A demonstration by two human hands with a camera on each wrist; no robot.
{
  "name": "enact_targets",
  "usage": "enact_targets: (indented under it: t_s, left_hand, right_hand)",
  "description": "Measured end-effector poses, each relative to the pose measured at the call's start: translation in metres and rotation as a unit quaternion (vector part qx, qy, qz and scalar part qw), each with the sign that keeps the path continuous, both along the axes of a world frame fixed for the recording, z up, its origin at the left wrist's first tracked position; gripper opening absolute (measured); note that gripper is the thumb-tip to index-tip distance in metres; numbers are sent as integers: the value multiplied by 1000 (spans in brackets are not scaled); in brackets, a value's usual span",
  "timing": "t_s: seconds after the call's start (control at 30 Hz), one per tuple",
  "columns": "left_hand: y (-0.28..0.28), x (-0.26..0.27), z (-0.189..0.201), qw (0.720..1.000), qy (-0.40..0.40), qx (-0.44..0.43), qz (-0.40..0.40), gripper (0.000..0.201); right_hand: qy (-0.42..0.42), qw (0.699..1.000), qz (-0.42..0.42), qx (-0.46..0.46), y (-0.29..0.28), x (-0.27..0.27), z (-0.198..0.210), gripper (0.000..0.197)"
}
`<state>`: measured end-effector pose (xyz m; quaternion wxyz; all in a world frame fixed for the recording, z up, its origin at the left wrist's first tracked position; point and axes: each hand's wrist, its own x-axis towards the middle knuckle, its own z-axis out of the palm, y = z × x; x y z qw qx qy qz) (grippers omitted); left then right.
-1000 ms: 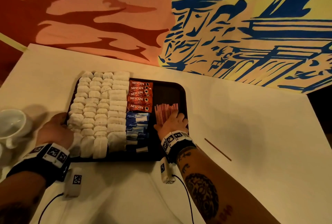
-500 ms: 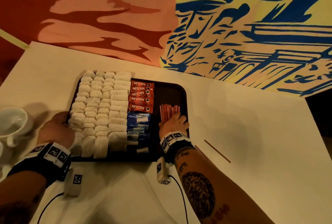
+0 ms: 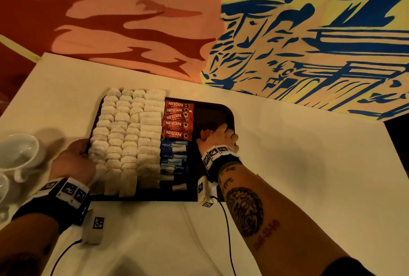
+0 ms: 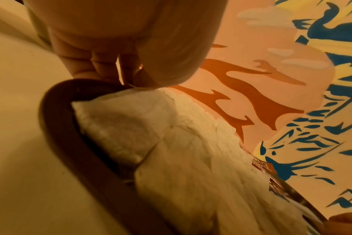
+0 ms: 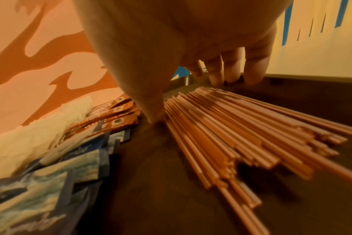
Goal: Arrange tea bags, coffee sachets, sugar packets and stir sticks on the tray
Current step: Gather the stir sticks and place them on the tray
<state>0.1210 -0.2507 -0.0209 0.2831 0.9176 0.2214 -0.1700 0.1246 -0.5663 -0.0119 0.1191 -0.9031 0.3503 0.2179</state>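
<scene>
A dark tray [image 3: 212, 111] lies on the white table. White tea bags [image 3: 128, 138] fill its left half in rows, with red coffee sachets [image 3: 178, 120] beside them and blue sugar packets [image 3: 173, 156] nearer me. Orange stir sticks [image 3: 207, 134] lie in a bundle on the right part. My left hand [image 3: 73, 160] grips the tray's left rim [image 4: 56, 127], fingers [image 4: 94, 63] outside it and thumb on the tea bags [image 4: 151, 135]. My right hand [image 3: 221, 134] rests over the stir sticks [image 5: 241, 127], its straight fingers [image 5: 231, 71] at their far end and thumb tip on the tray floor beside them.
White cups [image 3: 20, 154] stand on the table left of the tray, close to my left wrist. A painted wall rises right behind the table's far edge. A small sensor box [image 3: 93, 229] and cable lie near the front edge.
My right hand has slid away from me along the stir sticks toward the tray's far right corner. The left hand has stayed on the tray's left rim.
</scene>
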Motion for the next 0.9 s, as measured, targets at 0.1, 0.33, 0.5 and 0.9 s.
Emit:
enact_targets:
  t_s: [0.1, 0.33, 0.5, 0.9]
  left_hand:
    - [2, 1, -2, 1000, 4, 11, -12, 43]
    - [12, 4, -15, 1000, -11, -8, -26, 48]
    - [-31, -12, 16, 986, -164, 37, -23, 66]
    - [-217, -117, 46, 907, -57, -275, -313, 40]
  right_hand:
    - [-7, 1000, -4, 5, 0, -2, -4, 102]
    - [-123, 991, -42, 37, -15, -25, 11, 83]
    - [-154, 986, -48, 42, -66, -80, 23, 47]
    - [-6, 995, 80, 62, -137, -212, -14, 111]
